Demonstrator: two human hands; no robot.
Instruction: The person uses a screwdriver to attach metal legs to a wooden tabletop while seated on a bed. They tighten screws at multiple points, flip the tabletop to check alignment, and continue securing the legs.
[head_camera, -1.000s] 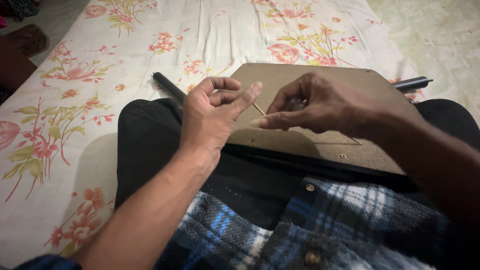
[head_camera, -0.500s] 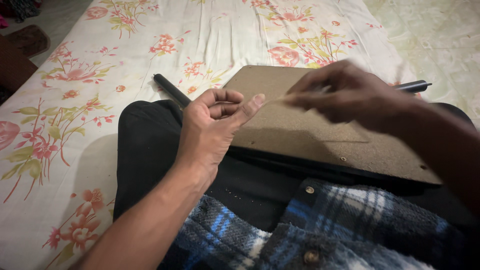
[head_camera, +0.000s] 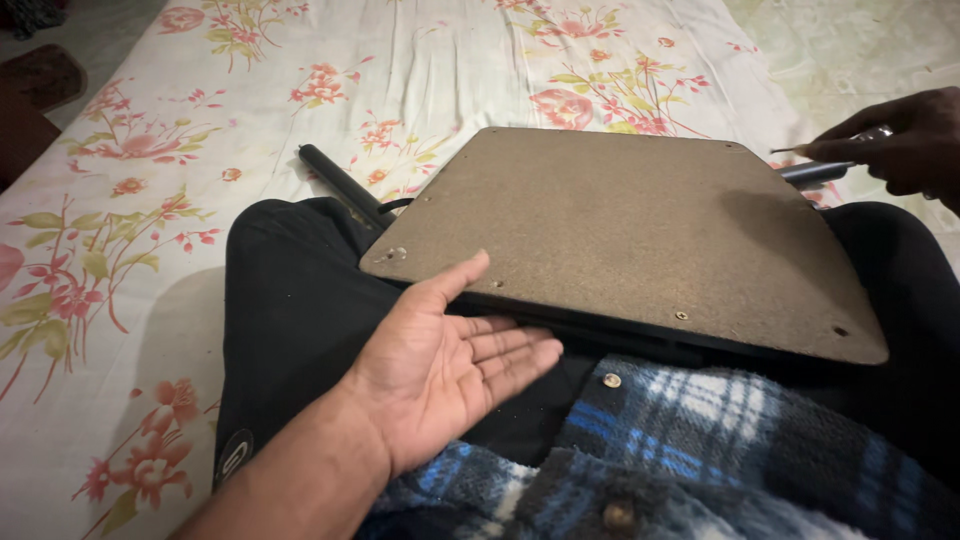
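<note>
Both hands are off the brown board — left hand open and empty, right hand at two o'clock pinching what looks like a thin pin.

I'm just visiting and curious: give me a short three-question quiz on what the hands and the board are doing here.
1. True or false: the left hand lies open, palm up, at the near edge of the brown board.
2. What is the right hand doing? A) pressing flat on the board B) pinching a thin stick-like thing beyond the board's right corner C) gripping the plaid shirt
3. What does the board rest on?

Key
1. True
2. B
3. The person's lap, over the black trousers, on the floral sheet.
</note>
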